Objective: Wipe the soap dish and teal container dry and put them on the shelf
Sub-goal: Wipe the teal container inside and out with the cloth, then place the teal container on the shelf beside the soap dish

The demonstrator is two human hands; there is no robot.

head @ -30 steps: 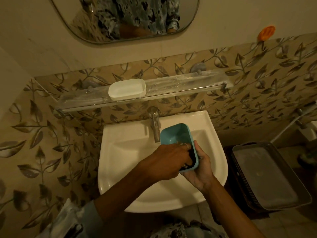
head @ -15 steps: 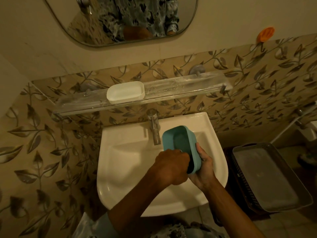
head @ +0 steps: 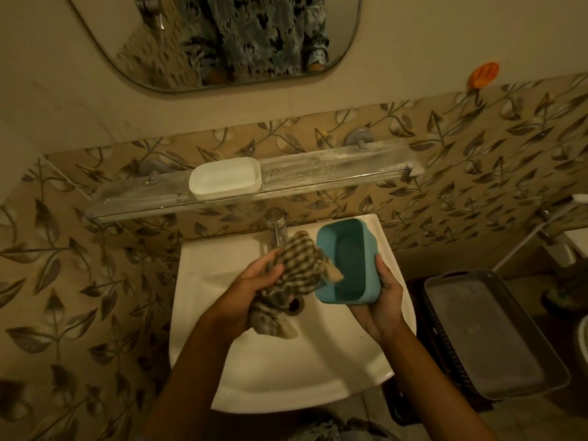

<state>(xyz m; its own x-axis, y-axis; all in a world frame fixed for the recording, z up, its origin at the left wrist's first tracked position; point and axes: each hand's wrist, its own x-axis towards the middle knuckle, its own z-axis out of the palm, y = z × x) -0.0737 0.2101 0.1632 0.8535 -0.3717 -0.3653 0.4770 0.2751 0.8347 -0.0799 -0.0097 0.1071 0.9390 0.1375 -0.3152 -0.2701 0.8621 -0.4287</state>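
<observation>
Head view, over a white sink (head: 286,370). The right hand (head: 381,307) grips the teal container (head: 348,265) by its right wall and underside, the opening tilted toward the viewer. The left hand (head: 254,281) grips a bunched checked cloth (head: 299,265), one corner of which overlaps the container's left rim. A tap (head: 277,229) stands at the far edge of the sink. On the wall shelf (head: 334,167) beyond rests the white soap dish (head: 225,178). A dark basket (head: 442,338) stands to the right.
</observation>
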